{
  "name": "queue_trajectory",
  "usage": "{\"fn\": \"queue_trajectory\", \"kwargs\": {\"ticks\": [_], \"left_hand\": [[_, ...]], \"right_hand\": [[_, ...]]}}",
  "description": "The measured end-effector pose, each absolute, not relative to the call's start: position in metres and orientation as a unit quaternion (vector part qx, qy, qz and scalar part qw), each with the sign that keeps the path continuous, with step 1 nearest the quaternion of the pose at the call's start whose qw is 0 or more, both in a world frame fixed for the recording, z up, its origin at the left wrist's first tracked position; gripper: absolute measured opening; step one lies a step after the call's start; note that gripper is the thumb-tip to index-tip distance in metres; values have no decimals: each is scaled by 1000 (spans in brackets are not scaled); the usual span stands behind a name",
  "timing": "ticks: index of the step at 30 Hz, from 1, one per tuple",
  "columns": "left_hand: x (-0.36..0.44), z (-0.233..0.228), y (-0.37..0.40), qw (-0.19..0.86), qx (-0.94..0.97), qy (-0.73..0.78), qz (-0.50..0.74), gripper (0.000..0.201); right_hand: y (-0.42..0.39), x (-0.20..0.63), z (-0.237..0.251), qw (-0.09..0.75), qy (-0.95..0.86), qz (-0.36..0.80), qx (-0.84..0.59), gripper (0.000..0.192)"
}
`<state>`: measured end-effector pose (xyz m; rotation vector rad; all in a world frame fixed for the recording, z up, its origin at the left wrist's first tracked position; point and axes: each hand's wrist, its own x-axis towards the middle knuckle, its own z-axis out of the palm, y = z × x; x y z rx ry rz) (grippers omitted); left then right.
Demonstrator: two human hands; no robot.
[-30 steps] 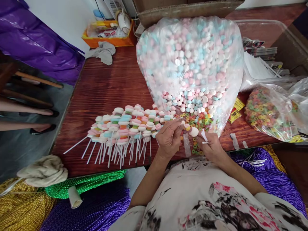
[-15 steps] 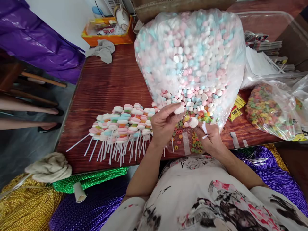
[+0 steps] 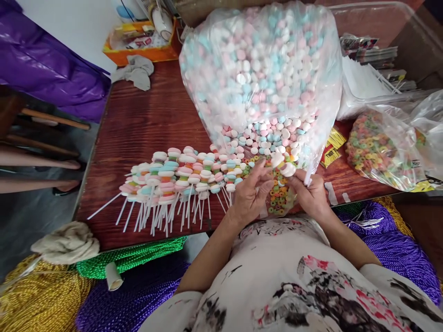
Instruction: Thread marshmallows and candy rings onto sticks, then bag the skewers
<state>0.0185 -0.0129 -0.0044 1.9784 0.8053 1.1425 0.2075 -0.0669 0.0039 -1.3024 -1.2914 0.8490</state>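
Note:
My left hand pinches a white candy disc at the tip of a white stick. That stick is gripped in my right hand, with another white disc threaded on it. Both hands hover at the near table edge over loose coloured candy rings. Just behind them a big clear bag of pink, blue and white discs lies open toward me. A row of finished candy sticks lies fanned out left of my left hand.
A second bag of coloured rings sits at the right on the wooden table. An orange box and a grey rag lie at the back left. Purple, green and gold bead strings hang below the near edge.
My left hand carried a white disc from above the sticks over to the stick tip in my right hand. The right hand rose slightly with the stick.

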Motion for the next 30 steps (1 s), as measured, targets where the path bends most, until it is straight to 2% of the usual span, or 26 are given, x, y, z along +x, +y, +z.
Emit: {"fn": "queue_trajectory", "kwargs": {"ticks": [3,5,7,14,17,19,22,24,26,28,30], "left_hand": [[8,-22,-26,355,817,329,315,34],[6,-31,-34,316,867,320,214,28],[9,-34,-39,268,896,321,150,32],[19,-32,-43,149,927,331,90,39],[13,-36,-43,149,918,345,122,32],[8,-37,-42,211,888,356,202,24],[2,-29,-38,398,725,406,389,12],[0,-18,-32,542,555,433,459,24],[-1,-7,-25,653,416,428,466,37],[1,1,-19,702,336,412,474,37],[5,4,-17,701,304,401,505,34]], "right_hand": [[-78,236,-9,509,-520,330,-602,31],[-87,246,-17,488,-522,333,-616,34],[-95,246,-21,461,-553,335,-607,36],[-106,224,-31,441,-633,300,-562,29],[-102,225,-37,433,-659,265,-555,26],[-101,227,-38,429,-667,248,-556,24],[-102,227,-35,436,-651,260,-564,25],[-104,224,-28,441,-639,293,-558,24],[-107,218,-19,435,-646,325,-536,22],[-108,211,-10,420,-666,345,-512,26],[-108,206,-3,406,-683,351,-496,32]]}}
